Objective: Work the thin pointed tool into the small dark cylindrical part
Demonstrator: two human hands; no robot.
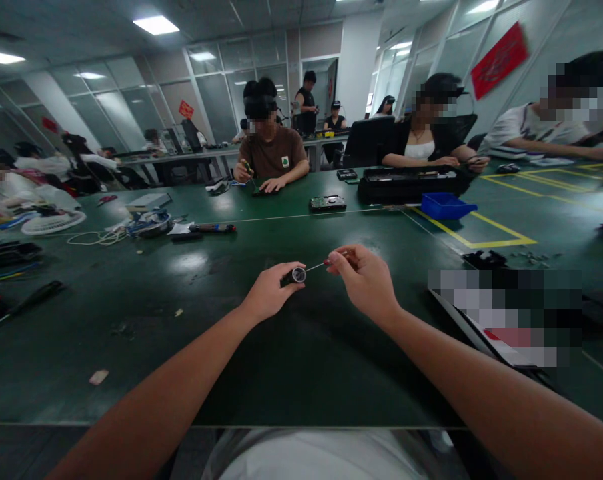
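Left of blue bin and nearer me, above table: my left hand grips black cylinder, round silvery end turned toward me, inside too small to make out. My right hand pinches thin metal-shafted tool, red near fingers, tip close by cylinder's end; contact unclear. Bin's contents: cannot tell. Left of bin: long black casing, then circuit-board unit. Right of bin, nearer me: small loose parts.
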